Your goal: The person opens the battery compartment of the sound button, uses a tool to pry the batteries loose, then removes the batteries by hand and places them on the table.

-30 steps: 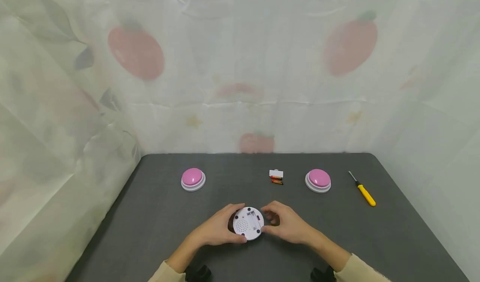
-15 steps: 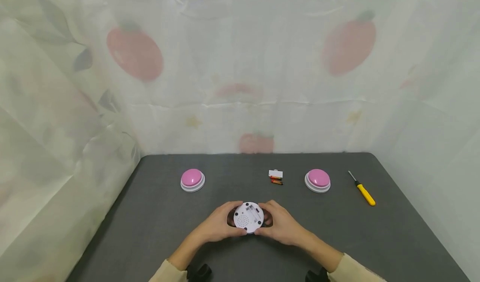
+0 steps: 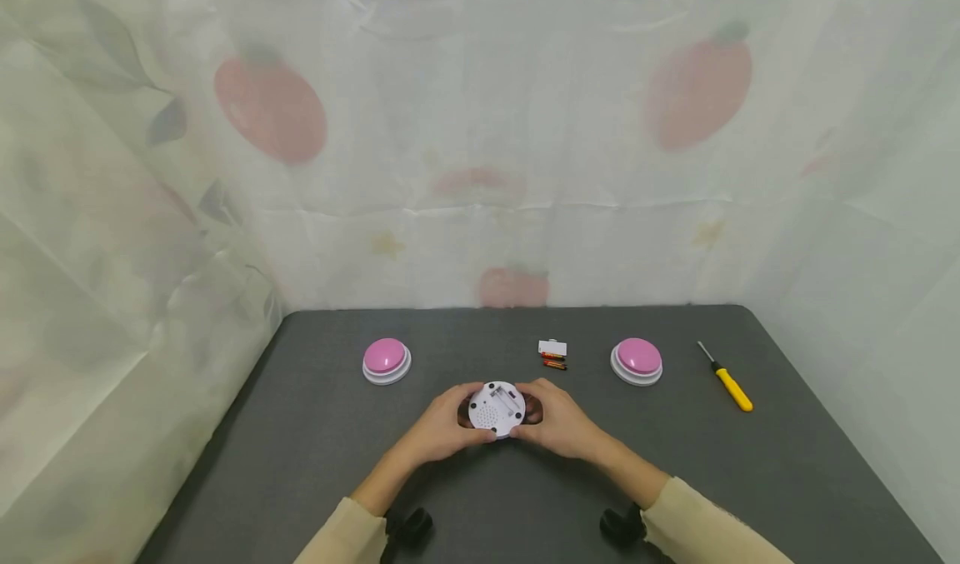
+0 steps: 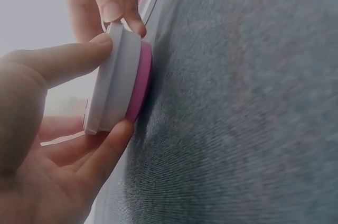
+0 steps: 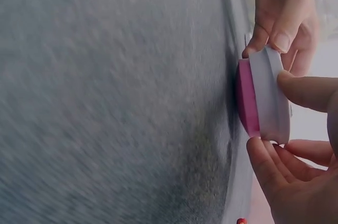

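A round white push button [image 3: 497,411] with a pink dome is held upside down between both hands, its underside facing up in the head view. That underside shows a speaker grille, dark feet and an uncovered battery slot. My left hand [image 3: 442,424] grips the left rim, thumb on the near edge. On the opposite rim my right hand [image 3: 561,421] grips in the same way. Seen from the left wrist, the pink dome [image 4: 140,82] faces the dark tabletop, close to it; whether they touch I cannot tell. The right wrist view shows the white casing [image 5: 269,97] between thumb and fingers.
Two more pink buttons stand dome up, one at the left [image 3: 385,359] and one at the right [image 3: 637,360]. Between them lie a small white piece [image 3: 552,347] and orange-and-black batteries [image 3: 554,365]. A yellow-handled screwdriver [image 3: 733,390] lies at the far right of the dark table [image 3: 300,464].
The right hand has closed onto the button's right rim. Both hands have carried the button away from the body, toward the back of the table, and it has turned slightly.
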`<state>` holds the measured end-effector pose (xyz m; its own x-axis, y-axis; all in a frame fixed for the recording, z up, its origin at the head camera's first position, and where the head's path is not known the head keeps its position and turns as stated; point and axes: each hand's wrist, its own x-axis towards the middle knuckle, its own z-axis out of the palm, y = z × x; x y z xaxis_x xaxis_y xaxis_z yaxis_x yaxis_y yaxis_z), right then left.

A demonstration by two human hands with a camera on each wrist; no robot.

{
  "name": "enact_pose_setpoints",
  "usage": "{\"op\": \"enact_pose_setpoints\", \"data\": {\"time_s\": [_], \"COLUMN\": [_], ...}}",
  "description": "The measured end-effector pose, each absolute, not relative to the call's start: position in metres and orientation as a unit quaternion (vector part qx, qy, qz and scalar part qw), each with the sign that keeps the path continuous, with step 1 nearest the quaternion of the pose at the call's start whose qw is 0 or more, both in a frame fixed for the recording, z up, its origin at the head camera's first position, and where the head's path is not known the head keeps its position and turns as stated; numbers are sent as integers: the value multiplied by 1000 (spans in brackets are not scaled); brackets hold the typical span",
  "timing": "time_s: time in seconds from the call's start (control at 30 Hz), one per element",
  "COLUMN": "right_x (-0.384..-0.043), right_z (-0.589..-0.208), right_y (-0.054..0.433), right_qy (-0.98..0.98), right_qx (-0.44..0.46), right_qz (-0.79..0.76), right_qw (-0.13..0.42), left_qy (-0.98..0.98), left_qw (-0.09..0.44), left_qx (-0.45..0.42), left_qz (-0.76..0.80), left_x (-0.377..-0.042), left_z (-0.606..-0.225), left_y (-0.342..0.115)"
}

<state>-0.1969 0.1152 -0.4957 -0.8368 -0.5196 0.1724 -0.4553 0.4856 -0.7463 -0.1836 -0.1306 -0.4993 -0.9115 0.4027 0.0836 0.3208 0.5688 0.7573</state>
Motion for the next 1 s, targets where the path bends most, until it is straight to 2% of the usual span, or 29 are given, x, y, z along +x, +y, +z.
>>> {"op": "enact_pose_setpoints", "data": {"time_s": [0.43, 0.8, 1.0], "right_x": [-229, -253, -264], "right_z": [-498, -502, -502], "right_y": [106, 101, 97], "right_qy": [861, 862, 865], "right_qx": [-256, -240, -219], "right_qz": [-438, -446, -450], "right_qw": [14, -30, -36], "left_qy": [898, 912, 916], "left_qw": [4, -5, 2], "left_qx": [183, 149, 132], "left_qz": [401, 382, 380], "left_x": [-215, -241, -254], "left_z": [-501, -496, -493], "left_y": [-128, -122, -118]}}
